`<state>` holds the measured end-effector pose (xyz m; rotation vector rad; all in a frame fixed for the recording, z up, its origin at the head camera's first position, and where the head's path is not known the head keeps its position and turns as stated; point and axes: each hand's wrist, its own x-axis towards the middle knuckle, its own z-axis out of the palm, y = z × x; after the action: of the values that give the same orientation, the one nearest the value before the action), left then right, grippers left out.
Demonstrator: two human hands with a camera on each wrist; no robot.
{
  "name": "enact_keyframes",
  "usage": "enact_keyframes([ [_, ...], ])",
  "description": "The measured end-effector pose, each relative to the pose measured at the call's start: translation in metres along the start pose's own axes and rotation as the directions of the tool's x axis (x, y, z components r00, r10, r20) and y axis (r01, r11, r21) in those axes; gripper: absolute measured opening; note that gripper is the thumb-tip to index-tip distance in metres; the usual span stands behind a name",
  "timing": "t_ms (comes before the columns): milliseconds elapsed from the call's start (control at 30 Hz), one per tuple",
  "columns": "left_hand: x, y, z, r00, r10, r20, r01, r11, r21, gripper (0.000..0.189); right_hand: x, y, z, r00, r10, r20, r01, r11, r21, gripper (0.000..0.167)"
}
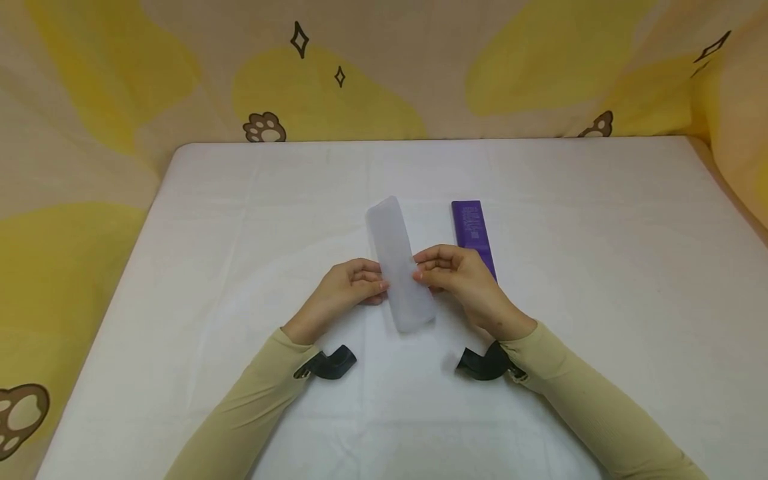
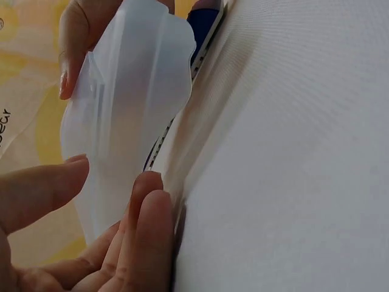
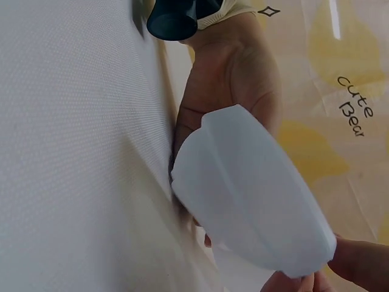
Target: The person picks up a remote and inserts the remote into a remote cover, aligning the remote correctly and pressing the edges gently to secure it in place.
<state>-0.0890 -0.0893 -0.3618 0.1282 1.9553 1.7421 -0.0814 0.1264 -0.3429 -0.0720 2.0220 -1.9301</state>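
A long, translucent white plastic sleeve (image 1: 393, 247) is held slightly tilted above the middle of the white table. On its left long edge, my left hand (image 1: 341, 290) pinches it between thumb and fingers. My right hand (image 1: 471, 287) grips the opposite edge, thumb in front and fingers partly behind. In the left wrist view, the sleeve (image 2: 134, 91) shows lengthwise folds and a wavy end. The right wrist view has its curved, creased surface (image 3: 255, 188) close up. Just beyond my right hand lies a narrow purple box (image 1: 470, 223) with small print, its near part covered by that hand.
The white cloth-covered table (image 1: 252, 200) spreads around both hands. Behind it hangs a yellow and cream curtain (image 1: 384, 93) with paw prints. Dark curved mounts (image 1: 336, 363) stick out from both sleeve cuffs over the table.
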Motion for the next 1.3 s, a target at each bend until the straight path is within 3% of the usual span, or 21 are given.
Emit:
enact_keyframes([
  [233,0.0,0.001,0.001,0.998,-0.003,0.056,0.0,0.998,0.057,0.032,-0.005,-0.003,0.001,1.0,-0.001,0.028,0.002,0.999,-0.035,0.026],
  [500,-0.001,0.005,0.005,0.994,-0.03,0.109,0.024,0.998,0.056,0.045,-0.009,-0.002,0.007,0.995,-0.027,0.094,0.035,0.996,-0.077,0.025],
  [767,-0.006,0.009,0.01,0.995,-0.086,0.054,0.086,0.996,0.002,0.049,-0.011,0.002,0.012,0.989,-0.042,0.14,0.056,0.994,-0.095,0.024],
  [900,-0.007,0.009,0.013,0.996,-0.085,0.003,0.085,0.996,-0.02,0.048,-0.012,0.003,0.016,0.984,-0.059,0.169,0.079,0.99,-0.114,0.024],
  [1067,-0.006,0.007,0.012,0.995,-0.051,-0.082,0.055,0.998,0.036,0.036,-0.011,0.003,0.018,0.981,-0.053,0.188,0.079,0.988,-0.134,0.025],
  [1167,-0.006,0.006,0.01,0.992,-0.017,-0.127,0.028,0.996,0.079,0.03,-0.01,0.001,0.015,0.986,-0.047,0.159,0.069,0.988,-0.136,0.024],
  [1300,-0.005,0.005,0.008,0.987,0.029,-0.157,-0.015,0.996,0.091,0.028,-0.006,-0.003,0.005,0.996,-0.059,0.06,0.068,0.986,-0.155,0.023],
])
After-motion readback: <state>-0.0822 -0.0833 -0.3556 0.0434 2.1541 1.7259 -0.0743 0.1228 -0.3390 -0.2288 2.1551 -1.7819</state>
